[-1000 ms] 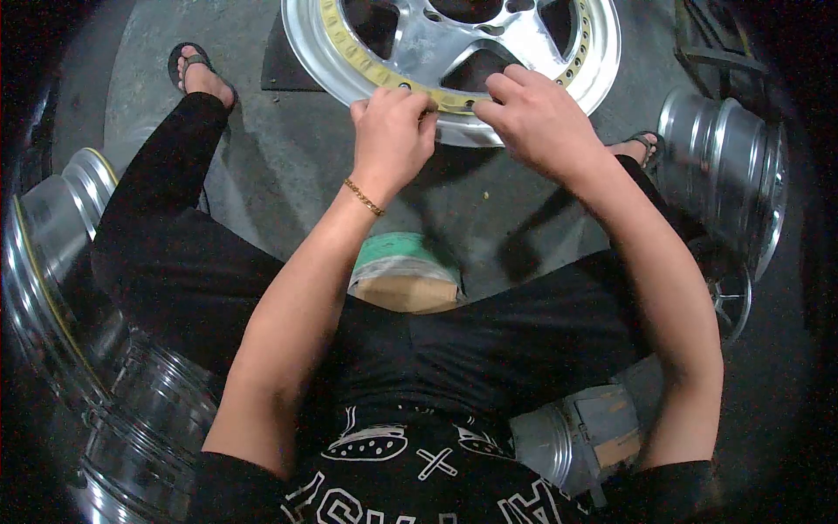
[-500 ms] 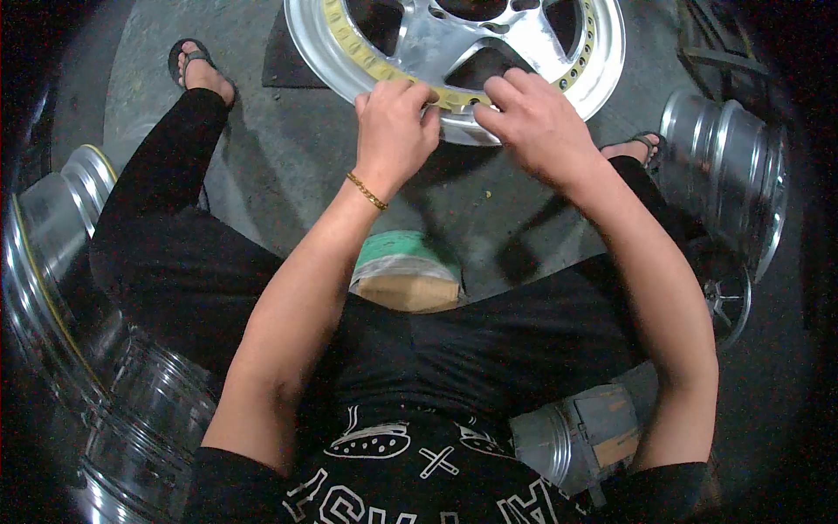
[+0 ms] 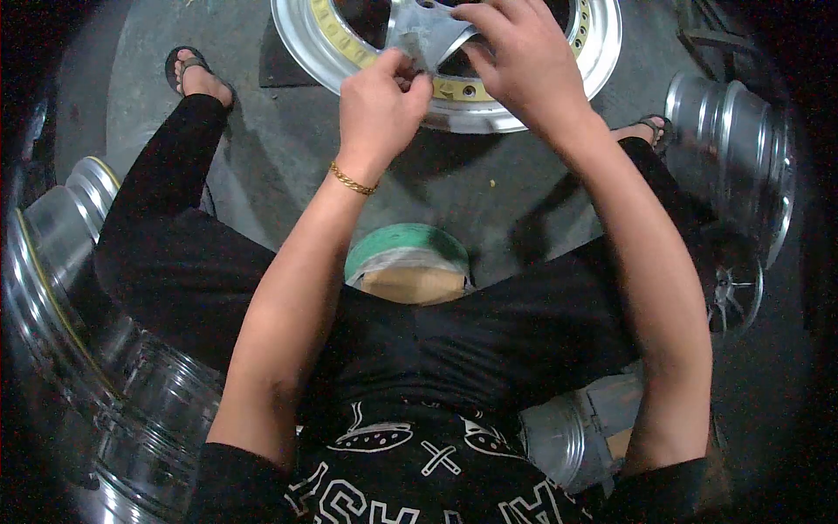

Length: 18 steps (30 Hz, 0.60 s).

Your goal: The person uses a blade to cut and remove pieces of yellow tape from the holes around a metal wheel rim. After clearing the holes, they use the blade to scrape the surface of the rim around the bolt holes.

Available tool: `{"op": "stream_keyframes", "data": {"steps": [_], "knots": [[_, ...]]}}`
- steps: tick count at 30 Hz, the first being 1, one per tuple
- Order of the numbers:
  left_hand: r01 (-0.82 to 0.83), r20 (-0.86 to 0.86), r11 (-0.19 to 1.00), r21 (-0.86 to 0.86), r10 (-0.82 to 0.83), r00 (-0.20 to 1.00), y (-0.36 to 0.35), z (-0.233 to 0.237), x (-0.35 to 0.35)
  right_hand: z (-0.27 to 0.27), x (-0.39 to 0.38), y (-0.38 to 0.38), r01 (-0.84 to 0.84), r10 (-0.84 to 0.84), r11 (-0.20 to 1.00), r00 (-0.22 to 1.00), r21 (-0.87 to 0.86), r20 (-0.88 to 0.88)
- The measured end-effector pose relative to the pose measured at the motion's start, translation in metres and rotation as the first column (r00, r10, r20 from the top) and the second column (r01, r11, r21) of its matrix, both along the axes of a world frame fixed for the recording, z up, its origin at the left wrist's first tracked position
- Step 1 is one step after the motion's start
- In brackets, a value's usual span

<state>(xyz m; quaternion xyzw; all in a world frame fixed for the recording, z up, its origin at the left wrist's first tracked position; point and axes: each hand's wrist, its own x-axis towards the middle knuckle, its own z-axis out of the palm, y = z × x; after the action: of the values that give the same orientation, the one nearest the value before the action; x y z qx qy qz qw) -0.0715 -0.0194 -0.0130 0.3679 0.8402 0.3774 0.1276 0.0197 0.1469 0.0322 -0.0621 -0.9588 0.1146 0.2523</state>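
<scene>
A silver wheel rim [image 3: 297,39] lies at the top of the head view, with a yellow band [image 3: 336,37] along its inner ring. Dark bolt holes dot that band. Inside is a grey spoked wheel centre [image 3: 428,39]; one spoke points down toward me. My left hand [image 3: 382,100] is closed in a pinch at this spoke's outer end, its fingertips partly hidden. On the spoke's right side, my right hand [image 3: 528,61] curls its fingers against the metal, index finger near the hub and thumb lower down.
Metal rim barrels stand to the left [image 3: 61,288] and right [image 3: 733,166]. A small spoked wheel [image 3: 733,288] is beside my right leg. Between my legs sits a round green-edged object [image 3: 406,236] with a tan middle. More silver rims [image 3: 559,437] lie below.
The spoke between my hands now points more directly toward me and looks greyer. My left hand has shifted slightly left and up; my right hand moved up from the yellow band onto the spoke.
</scene>
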Motion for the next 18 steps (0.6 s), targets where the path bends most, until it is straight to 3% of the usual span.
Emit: {"op": "stream_keyframes", "data": {"steps": [1, 2, 4, 6, 10, 15, 18], "knots": [[-0.073, 0.135, 0.997, -0.025, 0.076, 0.988, -0.002, 0.0, -0.002, -0.014, 0.004, 0.0, 0.063, -0.06, 0.989, 0.998, -0.135, 0.025], [-0.139, 0.266, 0.988, -0.059, 0.15, 0.952, -0.002, 0.0, -0.004, -0.028, 0.012, -0.004, 0.069, -0.066, 0.989, 0.998, -0.134, 0.021], [-0.151, 0.307, 0.987, -0.057, 0.161, 0.938, -0.001, 0.001, -0.006, -0.049, 0.025, -0.014, 0.117, -0.075, 0.981, 0.963, -0.152, 0.26], [-0.132, 0.385, 0.988, -0.083, 0.154, 0.91, 0.0, 0.002, -0.005, -0.059, 0.034, -0.028, 0.119, -0.065, 0.974, 0.961, -0.192, 0.268], [-0.094, 0.349, 0.991, -0.096, 0.122, 0.929, 0.002, 0.004, -0.002, -0.066, 0.037, -0.041, 0.197, -0.123, 0.952, 0.947, -0.234, 0.296], [-0.166, 0.292, 0.96, -0.227, 0.23, 0.928, 0.005, 0.004, 0.0, -0.074, 0.037, -0.041, 0.188, -0.112, 0.95, 0.95, -0.248, 0.291], [-0.124, 0.203, 0.955, -0.268, 0.182, 0.962, 0.004, 0.004, 0.001, -0.077, 0.038, -0.042, 0.203, -0.125, 0.94, 0.953, -0.275, 0.278]]}}
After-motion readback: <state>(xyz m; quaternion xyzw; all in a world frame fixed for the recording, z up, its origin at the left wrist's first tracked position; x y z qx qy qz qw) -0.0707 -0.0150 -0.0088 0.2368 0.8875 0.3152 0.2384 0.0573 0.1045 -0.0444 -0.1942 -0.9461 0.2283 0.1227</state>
